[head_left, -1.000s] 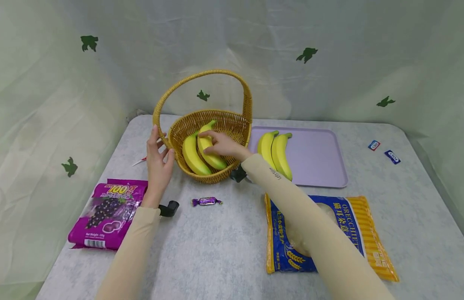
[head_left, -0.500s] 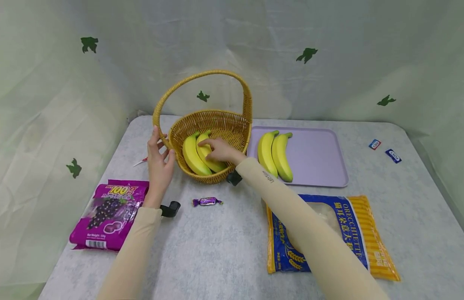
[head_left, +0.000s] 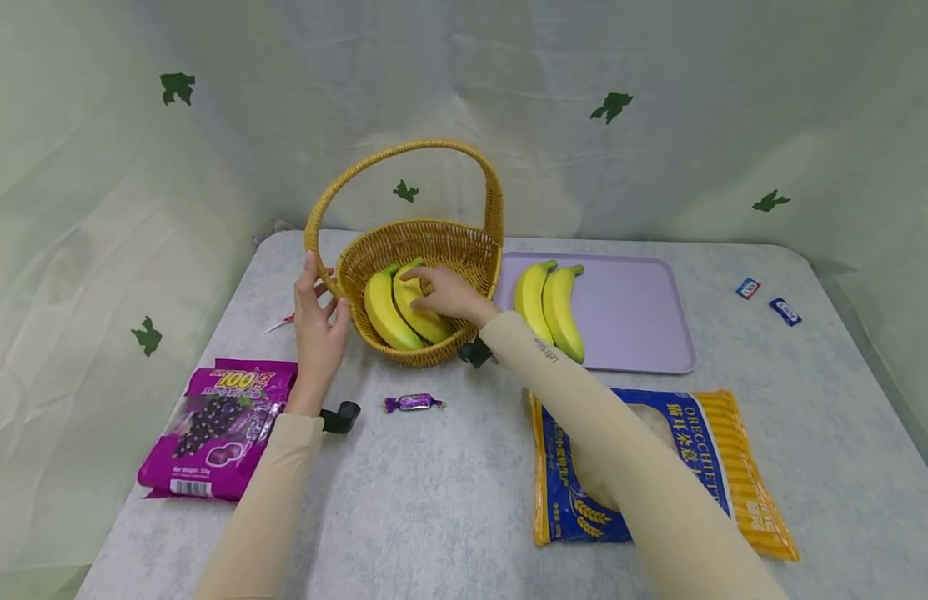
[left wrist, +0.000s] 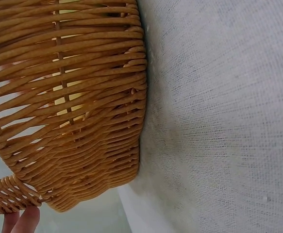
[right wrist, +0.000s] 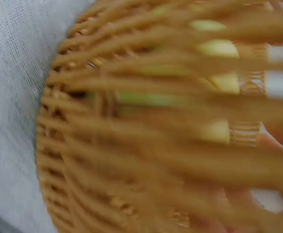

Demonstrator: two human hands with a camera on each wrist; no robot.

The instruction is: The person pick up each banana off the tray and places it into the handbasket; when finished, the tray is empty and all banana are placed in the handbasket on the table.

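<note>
My left hand [head_left: 320, 321] grips the foot of the handle on a wicker basket [head_left: 418, 357], at its left side. In the left wrist view, fingertips [left wrist: 27, 221] wrap the handle's base. Two yellow bananas lie side by side in the basket. The left banana [head_left: 387, 310] is untouched. My right hand [head_left: 452, 296] reaches in over the right wall, with thumb and index finger on the right banana [head_left: 407, 292], which the hand partly covers. Through the blurred weave in the right wrist view, yellow banana [right wrist: 219, 48] shows in patches.
A lilac tray [head_left: 636, 317] beside the basket carries two more bananas [head_left: 559, 312]. A blue-and-yellow orecchiette bag [head_left: 744, 475] lies under my right forearm. At left is a purple candy bag [head_left: 216, 433]; a wrapped purple candy [head_left: 414, 402] lies in front. Two small packets [head_left: 785, 312] lie far right.
The right banana, earlier tilted with its stem raised, now lies lower beside the other. My right hand went down with it, then shifted slightly. The left hand stays on the handle.
</note>
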